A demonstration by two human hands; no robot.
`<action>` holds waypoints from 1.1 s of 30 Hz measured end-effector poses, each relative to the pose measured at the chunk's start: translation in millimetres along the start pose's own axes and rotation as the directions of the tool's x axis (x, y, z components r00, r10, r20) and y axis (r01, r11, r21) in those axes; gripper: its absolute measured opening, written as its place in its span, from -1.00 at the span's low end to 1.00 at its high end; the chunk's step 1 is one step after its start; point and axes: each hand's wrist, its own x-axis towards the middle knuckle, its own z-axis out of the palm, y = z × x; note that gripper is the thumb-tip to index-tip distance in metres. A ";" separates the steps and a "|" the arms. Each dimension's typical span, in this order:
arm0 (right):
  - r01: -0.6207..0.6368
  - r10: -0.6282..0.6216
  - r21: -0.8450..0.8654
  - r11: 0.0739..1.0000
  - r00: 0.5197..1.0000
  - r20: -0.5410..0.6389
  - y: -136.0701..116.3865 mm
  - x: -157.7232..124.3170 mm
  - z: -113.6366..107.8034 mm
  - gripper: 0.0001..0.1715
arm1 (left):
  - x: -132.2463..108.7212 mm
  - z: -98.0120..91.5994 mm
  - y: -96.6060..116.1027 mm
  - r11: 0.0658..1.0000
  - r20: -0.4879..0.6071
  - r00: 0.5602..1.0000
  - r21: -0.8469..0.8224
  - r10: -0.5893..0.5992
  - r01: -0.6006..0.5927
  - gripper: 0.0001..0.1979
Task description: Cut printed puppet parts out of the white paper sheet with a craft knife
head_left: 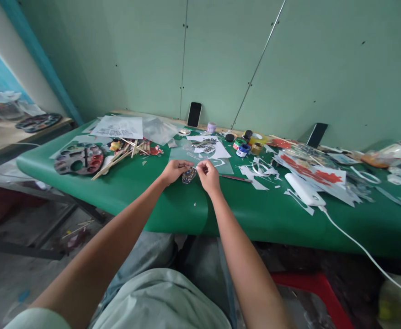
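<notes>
Fingers of the right hand (207, 174) are pinched together, anything between them too small to make out; those of the left hand (176, 172) reach the upper edge of a small patterned piece (188, 177), and whether they clamp it I cannot tell. That piece is between the two hands, above the green bench (169, 205). Right of the piece lies a slim brush (236, 178); beyond it and to the right stands a blue jar (243, 151); well left of it rests a paint palette (62, 162)
</notes>
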 end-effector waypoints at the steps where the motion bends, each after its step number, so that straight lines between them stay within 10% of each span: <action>1: -0.011 0.011 -0.001 1.000 1.000 -0.018 0.9 0.4 -0.2 -0.77 | -0.1 0.0 -0.2 1.000 -0.004 1.000 -0.014 0.003 -0.003 -0.71; 33: -0.092 0.090 0.157 0.983 0.996 0.018 7.4 0.0 3.3 -0.66 | 1.9 2.4 -7.2 1.000 0.054 0.998 0.021 0.007 -0.008 -0.72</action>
